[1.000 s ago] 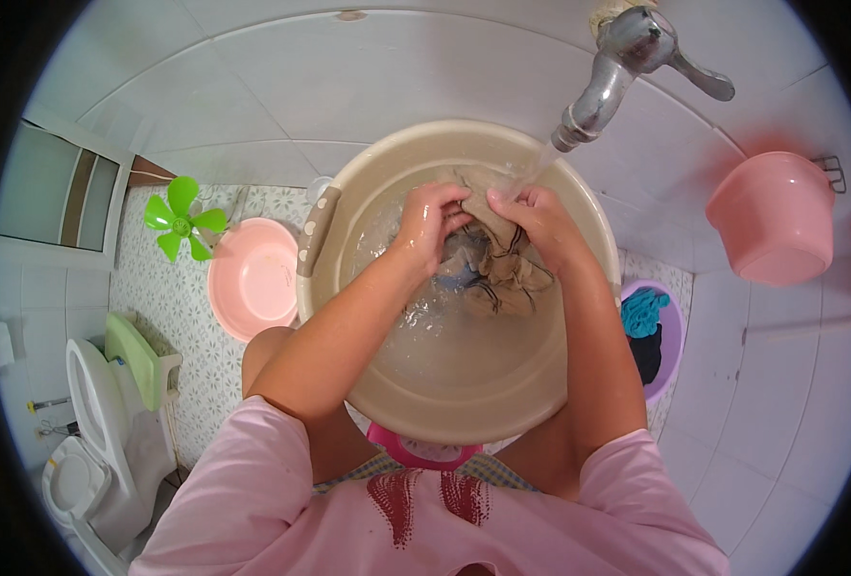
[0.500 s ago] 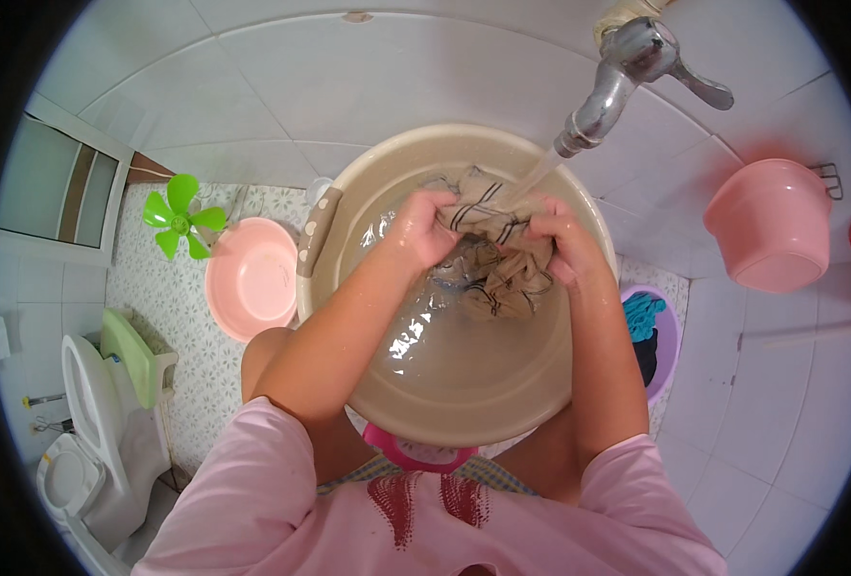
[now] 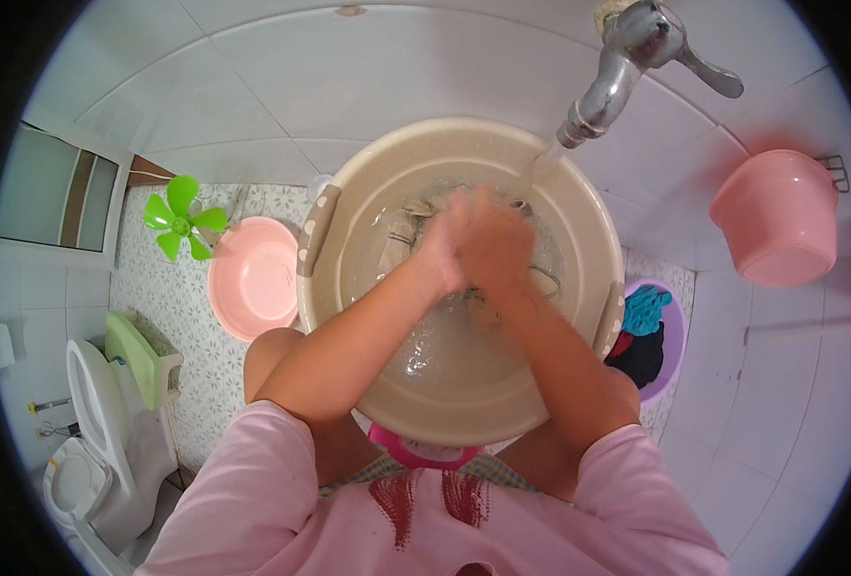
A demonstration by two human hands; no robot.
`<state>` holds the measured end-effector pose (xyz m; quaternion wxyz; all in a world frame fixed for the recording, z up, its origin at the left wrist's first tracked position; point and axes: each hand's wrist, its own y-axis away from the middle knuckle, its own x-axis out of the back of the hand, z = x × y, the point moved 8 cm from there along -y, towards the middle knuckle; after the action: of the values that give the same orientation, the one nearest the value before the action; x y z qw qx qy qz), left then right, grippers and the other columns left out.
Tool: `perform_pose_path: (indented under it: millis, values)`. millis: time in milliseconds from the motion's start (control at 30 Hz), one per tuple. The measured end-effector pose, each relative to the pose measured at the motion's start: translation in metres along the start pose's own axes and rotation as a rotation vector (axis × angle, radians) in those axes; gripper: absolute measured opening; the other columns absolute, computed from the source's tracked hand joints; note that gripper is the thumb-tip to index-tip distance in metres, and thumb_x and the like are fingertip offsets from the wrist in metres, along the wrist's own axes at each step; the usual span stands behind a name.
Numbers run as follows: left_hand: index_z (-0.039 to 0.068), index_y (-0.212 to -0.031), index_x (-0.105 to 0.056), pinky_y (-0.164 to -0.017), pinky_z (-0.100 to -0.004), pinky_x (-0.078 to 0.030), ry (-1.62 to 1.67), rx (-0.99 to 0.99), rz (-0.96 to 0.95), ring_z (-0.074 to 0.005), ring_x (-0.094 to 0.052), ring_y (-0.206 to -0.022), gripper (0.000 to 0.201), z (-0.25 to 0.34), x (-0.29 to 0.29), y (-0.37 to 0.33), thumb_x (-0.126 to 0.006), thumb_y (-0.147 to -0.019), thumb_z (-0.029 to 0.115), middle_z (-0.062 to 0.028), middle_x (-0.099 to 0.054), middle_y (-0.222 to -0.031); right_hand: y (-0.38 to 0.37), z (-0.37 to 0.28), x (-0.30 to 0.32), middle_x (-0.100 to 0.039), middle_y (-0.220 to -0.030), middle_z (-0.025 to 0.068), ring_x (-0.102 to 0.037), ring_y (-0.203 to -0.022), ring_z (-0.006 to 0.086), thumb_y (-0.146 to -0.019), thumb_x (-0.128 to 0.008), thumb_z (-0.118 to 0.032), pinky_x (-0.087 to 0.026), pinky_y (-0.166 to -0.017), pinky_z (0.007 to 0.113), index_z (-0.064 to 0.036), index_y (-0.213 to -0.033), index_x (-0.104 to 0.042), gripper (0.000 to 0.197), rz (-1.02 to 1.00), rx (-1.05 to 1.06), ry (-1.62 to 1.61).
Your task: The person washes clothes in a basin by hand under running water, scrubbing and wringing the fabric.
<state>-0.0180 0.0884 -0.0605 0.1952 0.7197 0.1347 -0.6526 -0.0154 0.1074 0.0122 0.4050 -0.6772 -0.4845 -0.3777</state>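
My left hand [image 3: 447,248] and my right hand [image 3: 502,245] are pressed against each other over the middle of a large beige basin [image 3: 468,422]. Both are smeared by motion, so I cannot see whether fabric is between the fingers. Beneath and around them a beige cloth with dark stripes [image 3: 399,242] lies mostly under cloudy water; parts of it show on either side of the hands. At the basin's far right, a stream runs down from a metal tap [image 3: 610,86] just inside the rim.
A pink basin [image 3: 252,278] and a green fan blade [image 3: 183,221] are on the left, with a toilet [image 3: 108,413] nearer. On the right stands a purple basin [image 3: 673,350] holding blue and dark clothes [image 3: 644,312]. A pink bucket [image 3: 776,221] hangs on the wall.
My hands have come together at the basin's middle, the right one moving left. The cloth, held up between them before, now lies spread in the water.
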Motion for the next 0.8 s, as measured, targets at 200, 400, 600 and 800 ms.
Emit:
perform_pose_path:
  millis: [200,400,600,800]
  values:
    - [0.006,-0.113,-0.050,-0.089,-0.0376,-0.042,-0.226,-0.046,0.408,-0.0251,-0.052,-0.103,0.038,0.002,0.006,-0.002,-0.038,-0.092,0.036,-0.0096,-0.055,-0.111,-0.006,0.037,0.031,-0.056,-0.082,0.0148,-0.058,-0.069,0.0368,-0.082,-0.051,-0.031,-0.046,-0.061,0.046,-0.0055,-0.091,-0.045,0.028,0.240,-0.309,-0.056]
    - [0.001,-0.109,-0.053,-0.088,-0.0383,-0.042,-0.224,0.181,-0.022,-0.0255,-0.054,-0.100,0.040,0.034,0.034,0.012,-0.039,-0.091,0.035,-0.0127,-0.057,-0.109,0.019,-0.045,0.005,-0.057,-0.077,0.0175,-0.057,-0.073,0.0383,-0.083,-0.050,-0.032,-0.043,-0.062,0.046,-0.0051,-0.092,-0.048,0.028,0.023,0.073,-0.255]
    - [0.001,-0.108,-0.053,-0.088,-0.0385,-0.043,-0.332,-0.090,0.400,-0.0247,-0.055,-0.098,0.037,-0.003,-0.006,-0.001,-0.048,-0.087,0.030,-0.0121,-0.057,-0.110,-0.022,0.063,0.007,-0.061,-0.090,0.0188,-0.060,-0.083,0.0348,-0.086,-0.045,-0.036,-0.045,-0.076,0.045,-0.0023,-0.097,-0.052,0.036,-0.158,-0.444,-0.079]
    - [0.002,-0.109,-0.053,-0.093,-0.0405,-0.040,-0.277,-0.146,0.517,-0.0280,-0.052,-0.104,0.032,0.039,-0.010,0.011,-0.048,-0.085,0.023,-0.0130,-0.055,-0.114,-0.008,0.093,-0.013,-0.060,-0.093,0.0226,-0.058,-0.084,0.0378,-0.083,-0.052,-0.033,-0.044,-0.075,0.040,0.0017,-0.091,-0.058,0.036,-0.454,-0.588,-0.809]
